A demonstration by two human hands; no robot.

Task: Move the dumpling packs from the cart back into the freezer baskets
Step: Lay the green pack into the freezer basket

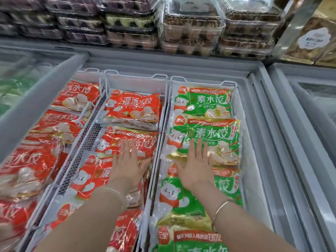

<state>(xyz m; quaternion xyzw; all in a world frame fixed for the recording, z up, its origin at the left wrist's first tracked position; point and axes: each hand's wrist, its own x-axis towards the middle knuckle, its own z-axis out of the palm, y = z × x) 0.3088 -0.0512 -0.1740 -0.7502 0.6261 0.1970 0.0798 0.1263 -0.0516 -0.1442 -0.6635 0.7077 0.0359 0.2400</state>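
Observation:
An open chest freezer holds three white wire baskets. The middle basket (136, 77) holds several red dumpling packs (132, 108). The right basket (203, 82) holds several green dumpling packs (205, 102). The left basket (87, 71) also holds red packs (76, 95). My left hand (127, 166) lies flat, fingers spread, on a red pack in the middle basket. My right hand (196, 166) lies flat, fingers spread, on a green pack (218, 140) in the right basket. Neither hand grips anything. The cart is out of view.
Stacks of clear egg cartons (190, 28) sit on the ledge behind the freezer. A sliding glass lid (27, 91) covers the freezer's left part. Another freezer (312, 99) stands to the right, with a boxed product (312, 39) above it.

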